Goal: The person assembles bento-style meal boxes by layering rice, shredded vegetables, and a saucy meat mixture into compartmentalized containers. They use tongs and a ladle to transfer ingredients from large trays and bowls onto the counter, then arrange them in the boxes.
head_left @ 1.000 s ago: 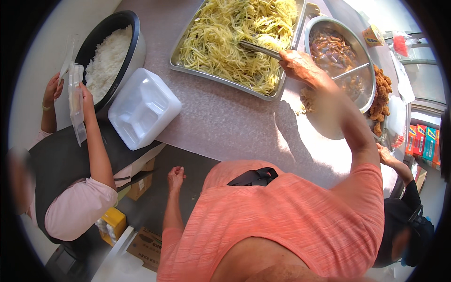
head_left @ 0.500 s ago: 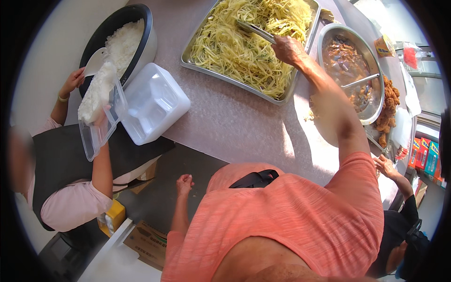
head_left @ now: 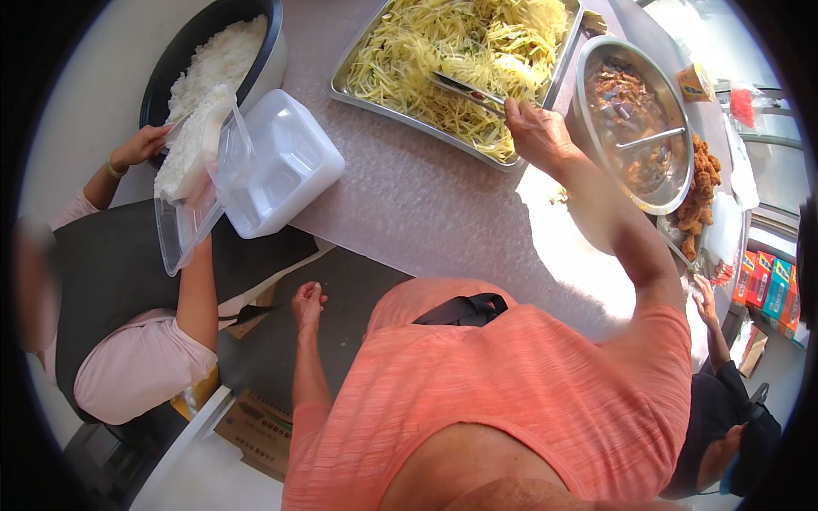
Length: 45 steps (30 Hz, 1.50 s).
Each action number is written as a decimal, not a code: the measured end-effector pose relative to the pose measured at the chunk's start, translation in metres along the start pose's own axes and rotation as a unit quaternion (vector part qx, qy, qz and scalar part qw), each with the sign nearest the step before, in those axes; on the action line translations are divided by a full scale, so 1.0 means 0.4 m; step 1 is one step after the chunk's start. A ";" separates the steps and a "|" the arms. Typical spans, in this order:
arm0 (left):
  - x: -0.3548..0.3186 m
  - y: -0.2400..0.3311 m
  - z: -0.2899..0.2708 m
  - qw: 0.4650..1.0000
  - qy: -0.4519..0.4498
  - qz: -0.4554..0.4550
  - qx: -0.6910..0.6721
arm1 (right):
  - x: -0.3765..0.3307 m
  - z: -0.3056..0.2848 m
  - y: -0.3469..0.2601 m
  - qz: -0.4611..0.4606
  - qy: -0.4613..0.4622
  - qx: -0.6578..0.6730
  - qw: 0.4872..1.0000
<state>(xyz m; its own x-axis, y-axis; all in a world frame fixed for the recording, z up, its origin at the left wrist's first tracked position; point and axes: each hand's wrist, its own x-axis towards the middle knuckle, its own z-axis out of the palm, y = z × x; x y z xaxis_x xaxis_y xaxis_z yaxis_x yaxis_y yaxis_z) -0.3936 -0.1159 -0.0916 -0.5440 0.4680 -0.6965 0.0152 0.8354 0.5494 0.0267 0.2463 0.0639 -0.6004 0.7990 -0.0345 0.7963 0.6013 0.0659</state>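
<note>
Metal tongs (head_left: pixel 469 91) are gripped in my right hand (head_left: pixel 542 134), their tips among pale yellow shredded potato (head_left: pixel 460 51). The shreds fill a rectangular steel tray (head_left: pixel 443 134), and my hand is over its near right corner. Low beside my body, my left hand (head_left: pixel 308 305) hangs away from the table with its fingers loosely curled and nothing seen in them. An oval steel basin (head_left: pixel 588 106) to the right of my right hand holds a brown saucy dish, with a metal spoon handle (head_left: pixel 649 138) resting across it.
A co-worker at left holds a clear-lidded container with white rice (head_left: pixel 187 153) beside a dark rice pot (head_left: pixel 158 85). A white compartment box (head_left: pixel 285 166) overhangs the table edge. Fried pieces (head_left: pixel 700 192) lie right of the basin. Another person's hand (head_left: pixel 705 300) shows at lower right.
My right hand and the tongs have moved toward me and slightly right, to the tray's near corner. My left hand has shifted slightly left and up. The co-worker's rice container has moved slightly right.
</note>
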 end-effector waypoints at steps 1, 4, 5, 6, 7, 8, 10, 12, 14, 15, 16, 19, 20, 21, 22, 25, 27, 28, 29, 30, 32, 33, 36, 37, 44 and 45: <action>-0.004 0.004 -0.003 1.000 -0.005 0.005 -0.004 | 0.033 0.022 0.022 0.034 0.002 -0.006 0.999; -0.029 0.008 -0.018 1.000 0.004 0.019 -0.007 | 0.106 0.022 0.101 0.143 -0.055 0.009 0.988; -0.031 -0.008 -0.029 1.000 0.011 0.010 -0.022 | 0.096 0.038 0.137 0.119 0.014 0.023 0.993; -0.042 -0.031 -0.035 0.999 0.017 -0.002 -0.038 | 0.083 0.012 0.134 0.126 0.049 0.013 0.991; -0.048 -0.052 -0.039 0.998 0.022 -0.013 -0.054 | 0.087 0.014 0.152 0.135 0.068 0.013 0.988; -0.050 -0.070 -0.041 0.998 0.029 -0.020 -0.053 | 0.101 0.018 0.174 0.145 0.087 0.014 0.985; -0.057 -0.071 -0.039 0.998 0.036 -0.029 -0.048 | 0.124 0.028 0.205 0.171 0.042 0.013 0.984; -0.060 -0.073 -0.034 0.997 0.047 -0.023 -0.064 | 0.134 0.075 0.212 0.161 0.018 0.045 0.986; -0.066 -0.078 -0.033 0.995 0.059 -0.014 -0.083 | 0.129 0.058 0.123 0.146 0.001 0.054 0.988; -0.068 -0.077 -0.031 0.994 0.058 -0.007 -0.091 | 0.112 0.035 0.086 0.113 -0.016 0.053 0.992; -0.066 -0.076 -0.029 0.994 0.056 0.001 -0.098 | 0.094 0.017 0.061 0.081 -0.034 0.051 0.995; -0.053 -0.076 -0.026 0.995 0.050 -0.003 -0.090 | 0.026 -0.049 -0.004 0.066 0.012 0.069 0.995; -0.053 -0.076 -0.021 0.995 0.048 -0.005 -0.088 | 0.012 -0.061 -0.027 0.060 0.032 0.071 0.995; -0.052 -0.069 -0.019 0.996 0.043 -0.006 -0.083 | 0.002 -0.065 -0.053 0.040 0.030 0.075 0.996; -0.052 -0.061 -0.018 0.996 0.040 -0.005 -0.078 | 0.001 -0.060 -0.078 0.019 0.029 0.079 0.996; -0.040 -0.041 -0.011 0.997 0.028 -0.003 -0.075 | 0.033 0.028 -0.101 0.006 0.013 0.076 0.997; -0.045 -0.030 -0.016 0.997 0.035 0.005 -0.075 | 0.064 0.051 -0.058 0.072 0.006 0.081 0.994; -0.048 -0.029 -0.015 0.996 0.037 0.007 -0.077 | 0.073 0.057 -0.025 0.112 0.010 0.081 0.990; -0.051 -0.031 -0.016 0.997 0.036 0.007 -0.075 | 0.077 0.061 0.018 0.127 0.014 0.073 0.989; -0.051 -0.042 -0.023 0.997 0.037 0.007 -0.072 | 0.073 0.044 0.038 0.156 0.011 0.071 0.985; -0.043 -0.070 -0.030 0.996 0.040 0.002 -0.074 | 0.055 -0.001 0.067 0.165 0.013 0.065 0.984; -0.041 -0.087 -0.028 0.996 0.044 -0.004 -0.076 | 0.042 -0.029 0.084 0.183 0.019 0.058 0.981; -0.052 -0.114 -0.024 0.997 0.044 -0.027 -0.051 | 0.020 -0.019 0.168 0.231 0.025 0.025 0.972; -0.051 -0.109 -0.021 0.998 0.042 -0.032 -0.040 | 0.022 -0.012 0.187 0.230 -0.002 0.030 0.973; -0.033 -0.064 -0.011 0.998 0.028 0.004 -0.052 | -0.009 -0.024 0.093 0.132 -0.043 0.057 0.989; -0.021 -0.073 -0.010 0.998 0.029 0.009 -0.054 | -0.027 -0.060 0.071 0.131 -0.098 0.058 0.985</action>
<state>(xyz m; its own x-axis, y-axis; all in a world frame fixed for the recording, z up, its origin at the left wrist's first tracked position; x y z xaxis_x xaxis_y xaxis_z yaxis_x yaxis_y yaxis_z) -0.3929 -0.1452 -0.1000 -0.5922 0.4622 -0.6600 -0.0628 0.7902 0.6097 0.0541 0.2546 0.0899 -0.3561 0.9073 -0.2235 0.9321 0.3618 -0.0166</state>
